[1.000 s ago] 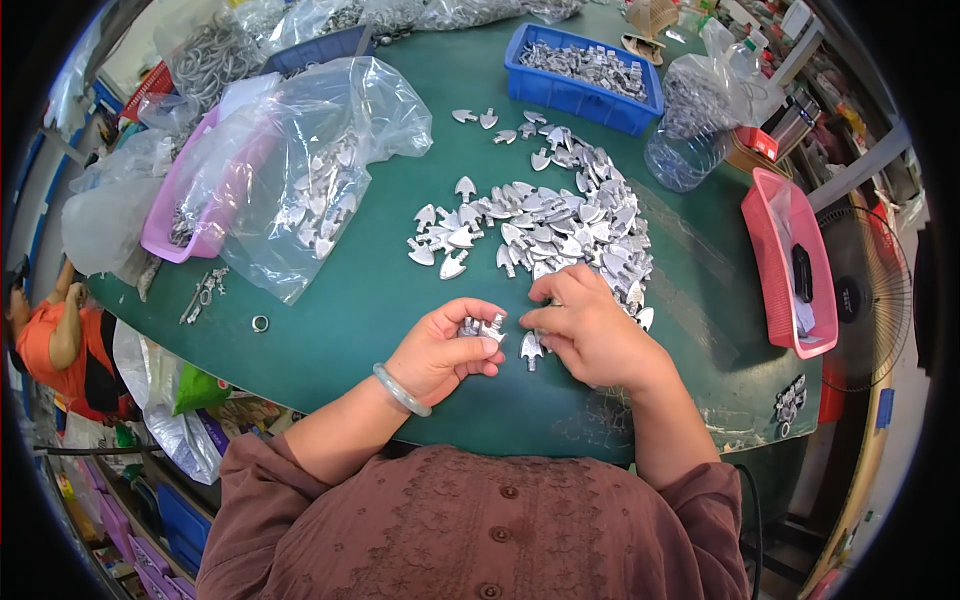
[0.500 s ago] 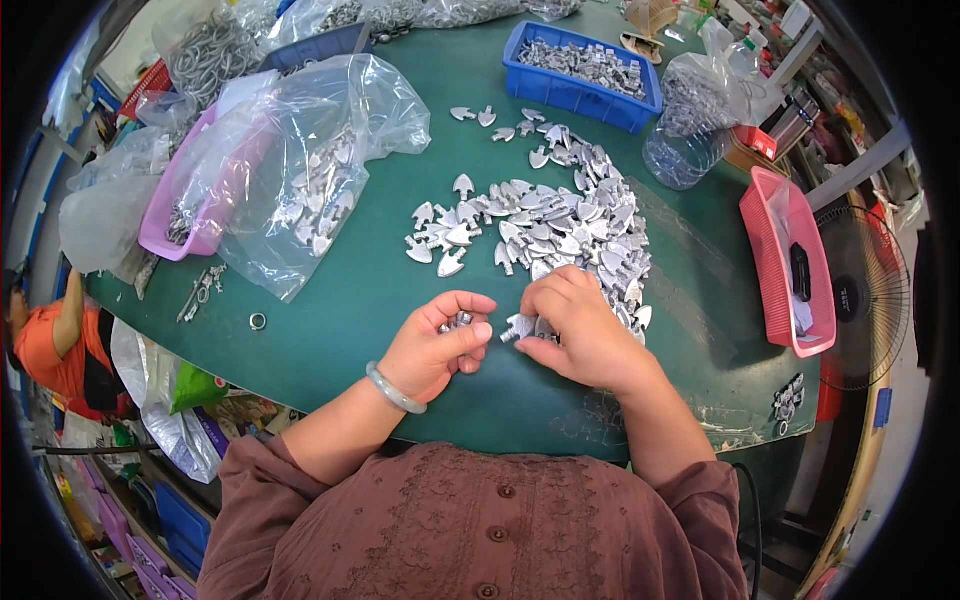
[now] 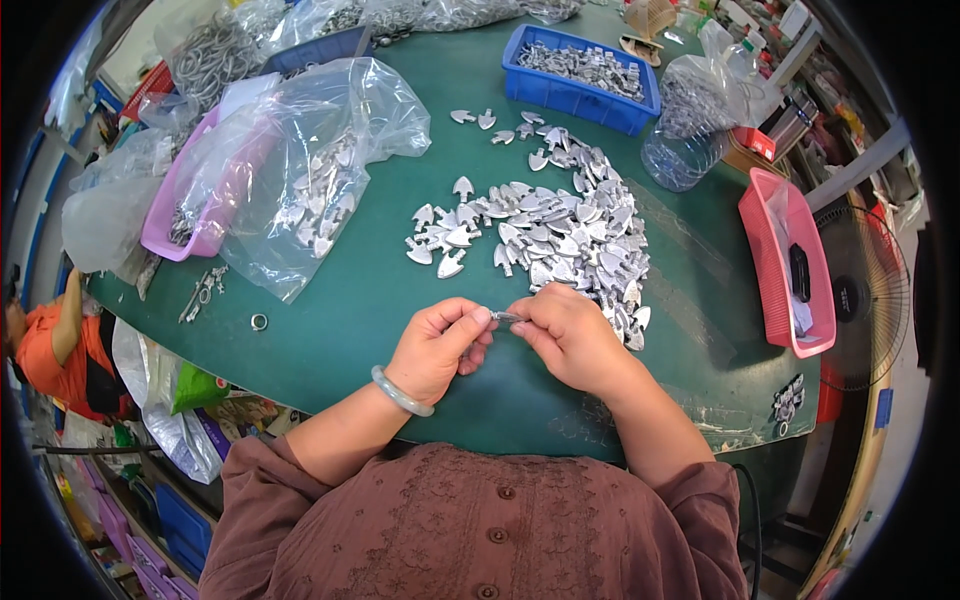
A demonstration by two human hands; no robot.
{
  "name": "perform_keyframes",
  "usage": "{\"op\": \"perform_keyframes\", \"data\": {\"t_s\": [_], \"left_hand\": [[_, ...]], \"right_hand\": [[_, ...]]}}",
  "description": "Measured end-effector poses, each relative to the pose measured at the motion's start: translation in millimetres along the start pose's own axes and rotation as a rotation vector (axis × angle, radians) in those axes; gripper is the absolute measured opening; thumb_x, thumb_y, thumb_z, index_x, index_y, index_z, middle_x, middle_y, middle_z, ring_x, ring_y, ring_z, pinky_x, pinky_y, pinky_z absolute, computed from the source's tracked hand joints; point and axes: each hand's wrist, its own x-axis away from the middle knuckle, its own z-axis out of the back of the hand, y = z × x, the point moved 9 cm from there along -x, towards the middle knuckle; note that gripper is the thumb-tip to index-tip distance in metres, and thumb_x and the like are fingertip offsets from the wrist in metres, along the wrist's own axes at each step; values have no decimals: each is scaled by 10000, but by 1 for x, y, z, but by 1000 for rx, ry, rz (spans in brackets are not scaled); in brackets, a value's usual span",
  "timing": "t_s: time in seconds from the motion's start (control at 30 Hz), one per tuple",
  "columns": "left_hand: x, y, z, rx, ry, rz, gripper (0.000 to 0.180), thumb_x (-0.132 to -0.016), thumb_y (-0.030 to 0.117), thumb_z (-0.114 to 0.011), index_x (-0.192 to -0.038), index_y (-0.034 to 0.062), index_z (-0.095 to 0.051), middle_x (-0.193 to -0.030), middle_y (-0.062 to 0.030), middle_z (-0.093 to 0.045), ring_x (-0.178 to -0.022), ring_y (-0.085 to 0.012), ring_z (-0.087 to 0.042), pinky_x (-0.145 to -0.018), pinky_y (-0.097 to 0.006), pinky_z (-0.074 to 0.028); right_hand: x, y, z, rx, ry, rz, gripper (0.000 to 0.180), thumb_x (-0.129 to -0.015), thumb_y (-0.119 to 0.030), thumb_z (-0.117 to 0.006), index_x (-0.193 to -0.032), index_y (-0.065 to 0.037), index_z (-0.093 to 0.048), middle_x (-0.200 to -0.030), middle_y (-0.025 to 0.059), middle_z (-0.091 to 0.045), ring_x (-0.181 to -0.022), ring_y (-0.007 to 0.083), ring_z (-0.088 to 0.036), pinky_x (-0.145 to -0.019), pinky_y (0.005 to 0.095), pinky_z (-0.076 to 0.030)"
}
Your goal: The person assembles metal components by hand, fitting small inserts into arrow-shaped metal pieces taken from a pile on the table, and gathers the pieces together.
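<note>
My right hand [image 3: 572, 340] pinches a silver arrowhead-shaped metal piece [image 3: 511, 318], seen nearly edge-on, by its far end. Its narrow end meets the thumb and fingertips of my left hand [image 3: 436, 348], which are closed on a small metal part mostly hidden by the fingers. Both hands are just above the green table [image 3: 330, 345], close to my body. Beyond them spreads a curved pile of similar arrowhead-shaped pieces [image 3: 565, 230], with a few loose ones at its left and far ends.
A clear plastic bag [image 3: 385, 100] with more pieces lies over a purple basket [image 3: 160, 215] at left. A blue bin [image 3: 575, 105] of small metal parts stands at the back. On the right are a clear plastic jar [image 3: 680, 160], a pink basket [image 3: 775, 265] and a fan [image 3: 860, 300].
My right hand has drawn back from the pile's near edge with the arrowhead-shaped piece, now turned edge-on. The hands, apart before, meet at the piece; my left fingers have closed further.
</note>
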Motion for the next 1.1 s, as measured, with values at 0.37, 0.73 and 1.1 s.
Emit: {"op": "perform_keyframes", "data": {"t_s": [0.37,0.73,1.1], "left_hand": [[-1,9,13,-41,178,-73,161,-861,197,-568,-793,50,-565,-679,-20,-541,-540,-93,-469,-457,-204,-347],[-2,7,11,7,111,-34,146,-870,204,-544,-810,70,-552,-735,-51,-581,-609,-119,-542,-484,-226,-415],[-1,1,5,227,12,93,124,-859,230,-537,-872,107,-543,-907,-111,-618,-807,-241,-624,-638,-316,-538]], "right_hand": [[12,29,-27,-643,-178,-413,176,-828,-63,-508,-977,-10,-586,-768,88,-615,-722,177,-583,-687,270,-450],[8,15,14,343,-218,-70,330,-642,-111,-691,-953,-30,-617,-869,116,-533,-862,291,-486,-776,362,-407],[10,10,6,392,-264,-127,384,-589,-151,-740,-949,-70,-632,-932,102,-495,-927,272,-450,-807,356,-382]]}}
